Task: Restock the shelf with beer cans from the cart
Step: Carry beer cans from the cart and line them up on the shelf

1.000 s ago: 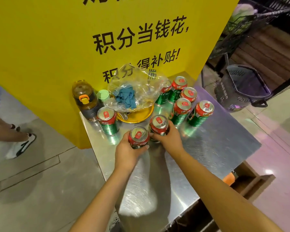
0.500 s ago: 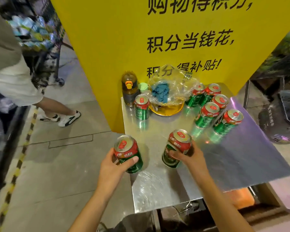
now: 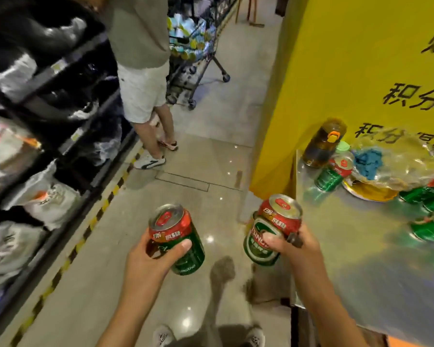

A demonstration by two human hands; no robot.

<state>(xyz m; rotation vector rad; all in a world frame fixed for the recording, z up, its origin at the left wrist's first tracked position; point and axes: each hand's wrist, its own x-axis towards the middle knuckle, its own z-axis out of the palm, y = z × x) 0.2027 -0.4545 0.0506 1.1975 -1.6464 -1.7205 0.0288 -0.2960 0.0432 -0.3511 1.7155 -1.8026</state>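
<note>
Head view: I see left hand (image 3: 148, 256) fingers wrapped round one can (image 3: 177, 237), right hand (image 3: 290, 242) round another (image 3: 271, 229), both over the floor between shelf (image 3: 45, 126) and tabletop (image 3: 376, 246). More cans (image 3: 332, 172) on tabletop.

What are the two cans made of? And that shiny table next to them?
The can in the left hand and the can in the right hand look like thin metal, probably aluminium: silvery glinting tops with pull tabs, and glossy red and green printed sides. The table looks like brushed steel: it is silvery and mirrors the green cans standing on it.
</note>
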